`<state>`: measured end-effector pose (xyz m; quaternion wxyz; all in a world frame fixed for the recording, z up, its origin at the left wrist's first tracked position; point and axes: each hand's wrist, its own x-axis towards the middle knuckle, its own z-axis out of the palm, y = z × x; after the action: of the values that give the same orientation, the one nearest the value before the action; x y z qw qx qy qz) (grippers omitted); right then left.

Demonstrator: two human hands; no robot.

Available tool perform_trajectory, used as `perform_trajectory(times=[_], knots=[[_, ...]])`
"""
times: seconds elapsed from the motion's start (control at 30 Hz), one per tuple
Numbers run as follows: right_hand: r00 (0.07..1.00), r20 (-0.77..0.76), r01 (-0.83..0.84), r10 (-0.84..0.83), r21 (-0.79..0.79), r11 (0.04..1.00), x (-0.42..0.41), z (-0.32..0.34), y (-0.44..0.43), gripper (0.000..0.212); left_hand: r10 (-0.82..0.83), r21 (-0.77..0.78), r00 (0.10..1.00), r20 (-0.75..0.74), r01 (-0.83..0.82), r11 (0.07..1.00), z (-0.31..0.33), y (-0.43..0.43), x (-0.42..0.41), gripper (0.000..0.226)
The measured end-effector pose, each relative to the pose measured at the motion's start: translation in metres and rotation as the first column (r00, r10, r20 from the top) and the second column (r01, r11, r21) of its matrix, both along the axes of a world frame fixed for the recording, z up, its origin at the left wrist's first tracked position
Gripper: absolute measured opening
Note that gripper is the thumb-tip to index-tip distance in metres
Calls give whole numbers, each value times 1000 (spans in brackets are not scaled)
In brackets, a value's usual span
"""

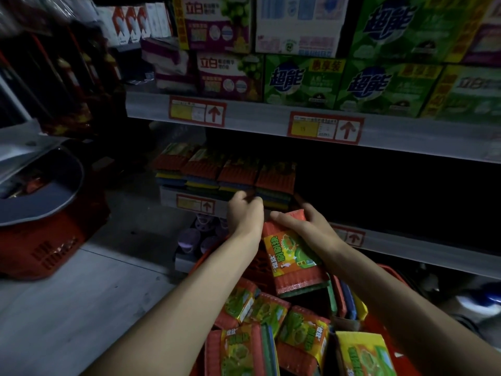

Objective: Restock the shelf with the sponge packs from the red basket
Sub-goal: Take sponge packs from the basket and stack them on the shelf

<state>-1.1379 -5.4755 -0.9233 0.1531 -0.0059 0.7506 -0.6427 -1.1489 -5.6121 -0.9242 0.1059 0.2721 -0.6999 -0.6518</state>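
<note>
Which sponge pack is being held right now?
The sponge pack gripped by the right hand, raised above the red basket; the others lie loose in the basket or stacked on the shelf.

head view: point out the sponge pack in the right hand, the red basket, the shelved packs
held sponge pack (291, 253), head view, printed label
red basket (256, 267), head view, lattice wall between arms
shelved sponge packs (235, 169), head view, top of row

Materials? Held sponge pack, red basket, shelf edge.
The sponge pack: glossy plastic film wrap, judging by glints, over ribbed red sponge layers. The red basket: moulded plastic, likely; slotted wall. The shelf edge: pale, smooth strip, painted metal or plastic, cannot tell.
</note>
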Motion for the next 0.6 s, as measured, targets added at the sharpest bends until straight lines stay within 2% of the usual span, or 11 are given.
perform_trajectory(times=[0.03,0.1,0.2,0.27,0.37,0.47,0.53,0.6], knots=[[1000,-12,2,-2,-2,1000,1,1,1,49,-6,9,1000,1,6,1000,1,0,1,8],[999,-37,14,-14,-8,1000,5,2,5,64,-12,48,1000,10,12,999,0,0,3,19],[997,-70,22,-20,22,1000,12,8,19,86,-36,100,999,15,34,994,4,-2,13,17],[998,-55,32,-31,12,999,18,13,28,84,-78,151,997,16,75,986,9,-2,22,21],[997,-26,66,-67,-47,997,27,20,46,69,-156,242,988,10,149,959,23,5,40,21],[998,32,50,-46,-142,989,35,27,61,57,-317,202,948,42,303,932,34,16,59,21],[998,42,56,-49,-181,982,36,28,68,58,-443,170,893,73,427,888,37,25,72,36],[994,30,110,-106,-197,974,35,24,73,62,-554,214,828,91,527,823,39,33,83,54]])
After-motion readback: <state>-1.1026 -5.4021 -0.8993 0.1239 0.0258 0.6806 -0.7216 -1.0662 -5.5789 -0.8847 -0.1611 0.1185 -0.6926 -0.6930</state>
